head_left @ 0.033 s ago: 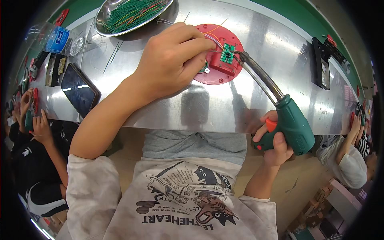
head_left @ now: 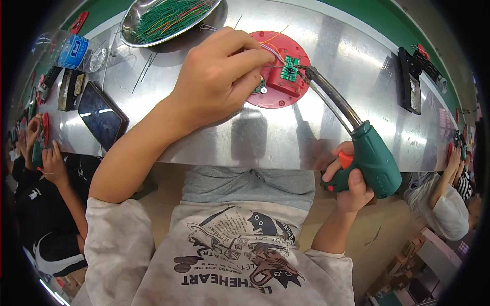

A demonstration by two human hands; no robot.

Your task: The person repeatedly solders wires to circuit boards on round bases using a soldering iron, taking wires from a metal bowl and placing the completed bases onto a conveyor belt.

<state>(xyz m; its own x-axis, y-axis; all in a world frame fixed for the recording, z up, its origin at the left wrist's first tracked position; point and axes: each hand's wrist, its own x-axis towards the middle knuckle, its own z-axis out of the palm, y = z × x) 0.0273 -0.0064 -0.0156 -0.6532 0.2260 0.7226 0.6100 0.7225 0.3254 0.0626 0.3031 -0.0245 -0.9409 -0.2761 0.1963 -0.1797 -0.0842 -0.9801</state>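
Note:
A round red fixture [head_left: 279, 100] lies on the steel table [head_left: 265, 140] and carries a small green circuit board [head_left: 290, 68]. My left hand [head_left: 219, 76] rests over the fixture's left side, with its fingertips pinched on thin wires [head_left: 273, 50] that run to the board. Below the table's near edge, my right hand [head_left: 351, 187] grips the pistol handle of a green soldering gun [head_left: 376, 159]. Its curved metal barrel [head_left: 332, 99] reaches up and left, and the tip touches the right edge of the board.
A metal bowl of green wires [head_left: 168, 18] stands at the back left, with a plastic bottle [head_left: 76, 51] beside it. A dark phone [head_left: 102, 115] and black cases [head_left: 69, 89] lie at the left, a black device [head_left: 411, 84] at the right. Other people sit on both sides.

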